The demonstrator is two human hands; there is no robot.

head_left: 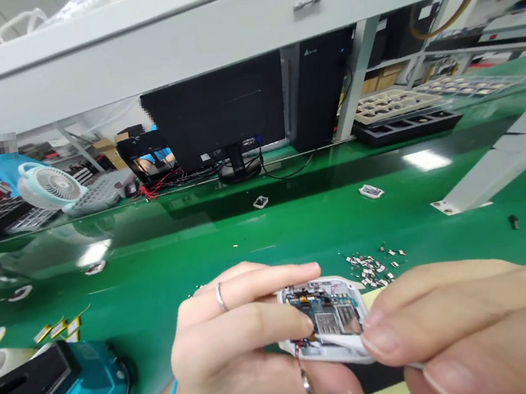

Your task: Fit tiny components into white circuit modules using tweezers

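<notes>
In the head view, the left hand (237,344) wraps its fingers round a small gadget (328,322) over the green table (307,233), long side running left-right. By its right end, the right hand (481,326) pinches a white stick (344,340) pointing left.

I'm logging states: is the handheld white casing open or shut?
Open: the circuit board lies exposed inside the white casing, with no cover over it.

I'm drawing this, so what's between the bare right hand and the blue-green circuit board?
A slim white tool, pinched in the right hand, points over the board in the head view.
</notes>
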